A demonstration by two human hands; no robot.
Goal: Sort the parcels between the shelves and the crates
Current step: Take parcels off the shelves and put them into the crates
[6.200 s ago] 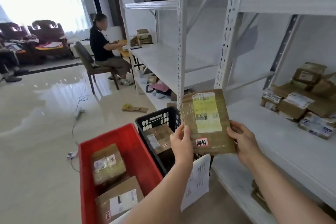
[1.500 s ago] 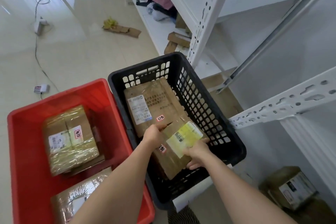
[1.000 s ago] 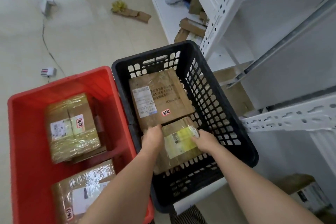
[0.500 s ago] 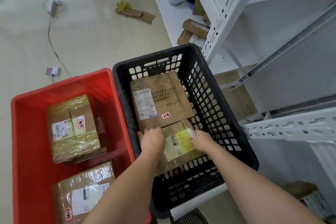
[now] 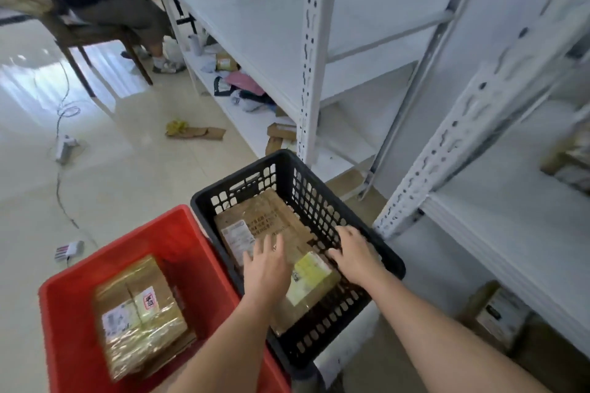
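A brown parcel with a yellow label (image 5: pixel 311 277) lies inside the black crate (image 5: pixel 322 188), on top of a larger flat brown parcel (image 5: pixel 265 226). My left hand (image 5: pixel 266 265) hovers over the crate with fingers spread, holding nothing. My right hand (image 5: pixel 356 254) is also open, above the crate's right side near the yellow-label parcel. Left of the black crate stands the red crate (image 5: pixel 188 233), with a tape-wrapped brown parcel (image 5: pixel 137 313) in it.
White metal shelving (image 5: pixel 308 51) rises right behind the crates. More parcels sit on a right shelf (image 5: pixel 568 156) and low at the right (image 5: pixel 498 313). A person sits on a chair (image 5: pixel 95 35) at the back left. Cables and a power strip (image 5: pixel 65 147) lie on the floor.
Both hands have let go of the yellow-label parcel, which now lies in the black crate, and have lifted with fingers spread. The view has tilted upward.
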